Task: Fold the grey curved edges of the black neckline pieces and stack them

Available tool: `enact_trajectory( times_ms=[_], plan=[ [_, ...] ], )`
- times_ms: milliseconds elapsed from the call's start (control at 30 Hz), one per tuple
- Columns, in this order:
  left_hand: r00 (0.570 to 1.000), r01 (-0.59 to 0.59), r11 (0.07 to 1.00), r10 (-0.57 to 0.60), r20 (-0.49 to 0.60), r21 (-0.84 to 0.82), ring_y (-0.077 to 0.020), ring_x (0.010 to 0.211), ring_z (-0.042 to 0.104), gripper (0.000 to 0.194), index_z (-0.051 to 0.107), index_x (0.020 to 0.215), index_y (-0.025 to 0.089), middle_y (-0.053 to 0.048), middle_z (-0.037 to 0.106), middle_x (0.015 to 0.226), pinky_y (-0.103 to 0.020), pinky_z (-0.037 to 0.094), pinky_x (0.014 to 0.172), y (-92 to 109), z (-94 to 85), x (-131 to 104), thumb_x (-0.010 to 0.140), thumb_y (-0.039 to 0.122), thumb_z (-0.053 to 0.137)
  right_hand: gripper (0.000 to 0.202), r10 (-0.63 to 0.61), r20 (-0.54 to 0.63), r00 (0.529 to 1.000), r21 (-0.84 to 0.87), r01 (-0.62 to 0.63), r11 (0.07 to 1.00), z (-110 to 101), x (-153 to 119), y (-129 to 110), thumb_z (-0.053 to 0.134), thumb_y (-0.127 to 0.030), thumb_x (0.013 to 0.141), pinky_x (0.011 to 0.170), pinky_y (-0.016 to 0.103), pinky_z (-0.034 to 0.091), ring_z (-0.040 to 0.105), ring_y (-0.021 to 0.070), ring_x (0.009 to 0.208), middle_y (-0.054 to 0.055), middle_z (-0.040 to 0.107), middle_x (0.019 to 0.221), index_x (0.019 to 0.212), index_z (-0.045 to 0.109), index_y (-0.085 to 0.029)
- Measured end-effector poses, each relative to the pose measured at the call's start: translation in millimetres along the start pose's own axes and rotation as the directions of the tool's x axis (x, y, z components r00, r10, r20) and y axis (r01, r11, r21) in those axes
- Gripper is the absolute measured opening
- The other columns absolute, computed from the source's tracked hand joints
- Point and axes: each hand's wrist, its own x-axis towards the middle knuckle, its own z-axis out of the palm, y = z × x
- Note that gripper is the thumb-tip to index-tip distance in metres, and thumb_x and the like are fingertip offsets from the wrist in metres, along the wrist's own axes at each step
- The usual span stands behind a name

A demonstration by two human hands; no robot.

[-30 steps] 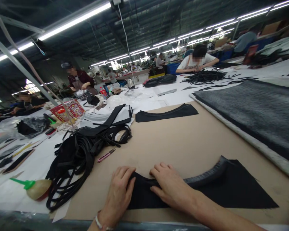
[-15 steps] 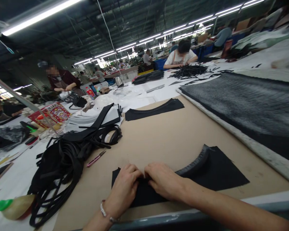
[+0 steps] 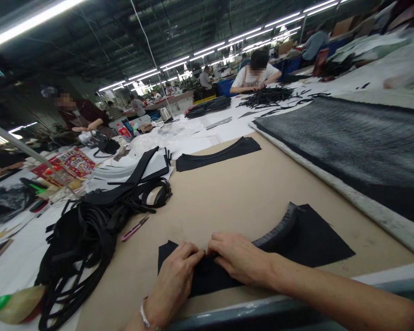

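A black fabric piece (image 3: 317, 239) with a curved, ridged upper edge lies on the tan board (image 3: 207, 197) near the front. Both hands are on its left part, close together at the upper edge. My left hand (image 3: 179, 271) pinches that edge with thumb and forefinger, a bracelet on its wrist. Just to the right, my right hand (image 3: 238, 257) has its fingers curled down on the same edge. The fingertips are partly hidden against the dark cloth. A second curved black piece (image 3: 217, 155) lies flat farther back.
Black strips (image 3: 100, 220) are heaped at left, with pink snips (image 3: 134, 229) beside them and a green-capped bottle (image 3: 19, 303) at lower left. A dark fabric sheet (image 3: 359, 147) covers the right. People work across the table.
The camera view has shifted slightly. My left wrist has turned a little and its fingertips are nearer my right hand; both hands stay on the black fabric.
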Motion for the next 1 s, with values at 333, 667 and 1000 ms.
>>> enact_trajectory(
  times_ms=[333,667,1000],
  plan=[
    [0.997,-0.044,0.998,0.046,-0.057,0.037,-0.0183,0.095,0.054,0.049,0.052,0.130,0.028,-0.005,0.060,0.105,-0.033,0.051,0.085,2,6.0,-8,0.089,0.006,0.035,0.022,-0.039,0.017,0.999,0.006,0.039,0.999,-8,-9,9,0.047,-0.010,0.082,0.074,0.025,0.041,0.058,0.0169,0.085,0.004,0.061,0.090,0.091,0.064,-0.020],
    [1.000,-0.021,0.991,0.023,-0.019,0.133,-0.0203,0.100,0.051,0.052,0.044,0.137,0.031,-0.007,0.056,0.111,-0.039,0.050,0.088,9,8.5,-13,0.091,0.008,0.034,0.022,-0.109,0.045,0.993,-0.015,0.110,0.994,-18,-22,18,0.046,-0.009,0.085,0.075,0.025,0.042,0.056,0.0170,0.087,0.005,0.061,0.090,0.090,0.065,-0.018],
    [0.997,-0.029,0.970,0.046,-0.065,0.241,-0.0215,0.102,0.052,0.056,0.046,0.135,0.033,-0.009,0.052,0.112,-0.041,0.052,0.087,11,15.4,-16,0.086,0.006,0.039,0.022,-0.133,0.034,0.991,-0.027,0.133,0.991,-28,-37,27,0.045,-0.012,0.089,0.074,0.025,0.041,0.054,0.0158,0.085,0.004,0.060,0.088,0.090,0.066,-0.018]
  ],
)
